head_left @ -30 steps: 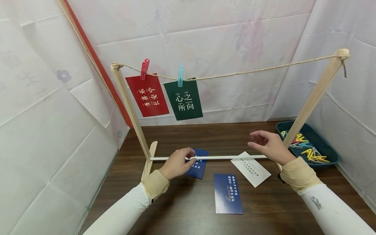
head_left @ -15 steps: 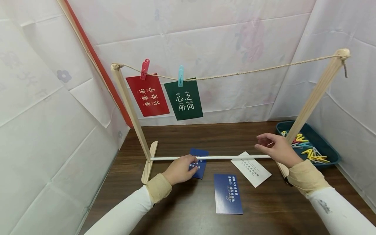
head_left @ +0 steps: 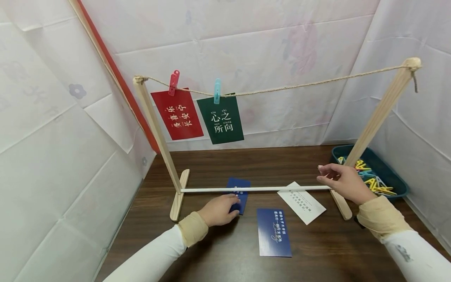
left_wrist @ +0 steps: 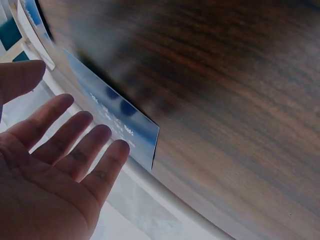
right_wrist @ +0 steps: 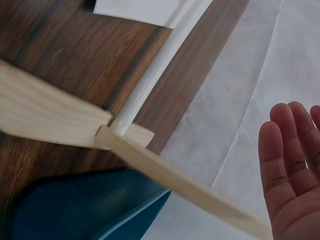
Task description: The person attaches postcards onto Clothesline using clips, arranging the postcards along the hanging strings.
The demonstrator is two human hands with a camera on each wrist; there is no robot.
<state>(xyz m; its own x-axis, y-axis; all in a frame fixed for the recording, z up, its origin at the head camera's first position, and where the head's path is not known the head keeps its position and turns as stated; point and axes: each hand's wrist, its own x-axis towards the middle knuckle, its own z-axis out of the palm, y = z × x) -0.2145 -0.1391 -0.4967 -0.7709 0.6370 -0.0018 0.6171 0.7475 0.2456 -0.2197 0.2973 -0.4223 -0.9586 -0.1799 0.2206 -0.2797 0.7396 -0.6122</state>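
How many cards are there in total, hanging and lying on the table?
5. Red card and green card hang on the rope; two blue cards and a white card lie on the table.

Three cards [head_left: 274, 232] on the table [head_left: 317, 258] under the rod [head_left: 257, 189]; peg tray [head_left: 398, 184] far right, behind the post [head_left: 377, 117].

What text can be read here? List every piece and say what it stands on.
Red card, turned sideways: "多喜乐 长安宁".
Green card: "心之所向", with pinyin "xin zhi suo xiang".
Blue card under the left hand: print too small to read.
Front blue card: too small.
White card: too small.
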